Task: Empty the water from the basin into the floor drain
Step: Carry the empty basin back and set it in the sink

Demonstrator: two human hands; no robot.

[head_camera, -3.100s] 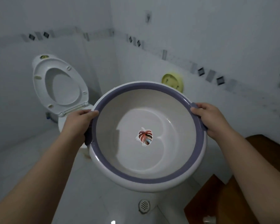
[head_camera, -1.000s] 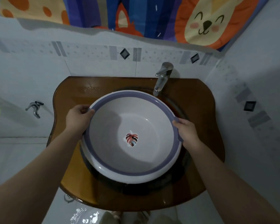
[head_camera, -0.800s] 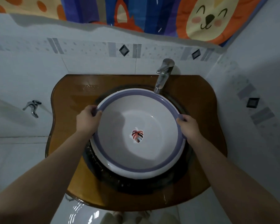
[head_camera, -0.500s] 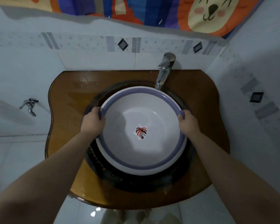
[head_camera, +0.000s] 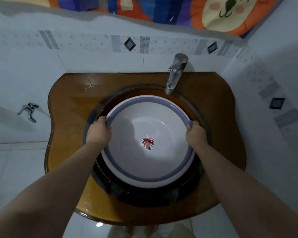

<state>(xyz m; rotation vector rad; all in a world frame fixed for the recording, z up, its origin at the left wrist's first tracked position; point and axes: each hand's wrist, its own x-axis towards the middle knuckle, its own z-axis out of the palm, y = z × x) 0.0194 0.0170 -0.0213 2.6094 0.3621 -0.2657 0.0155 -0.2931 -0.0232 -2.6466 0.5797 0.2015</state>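
Observation:
The white basin (head_camera: 162,162) has a purple rim and a leaf sticker at its bottom, and no water shows in it. It sits low inside the dark round sink bowl (head_camera: 144,194) of the brown glass countertop (head_camera: 67,103). My left hand (head_camera: 98,132) grips the basin's left rim. My right hand (head_camera: 195,134) grips its right rim. The floor drain is out of view.
A chrome tap (head_camera: 175,74) stands at the back of the sink, its spout just beyond the basin's far rim. A small wall tap (head_camera: 28,111) sticks out at the left. A colourful towel (head_camera: 162,9) hangs above. White tiled walls close in behind and on the right.
Three seconds ago I held the basin above the floor by the toilet. Since then I have turned to the sink and lowered the basin into the bowl, both hands still on the rim.

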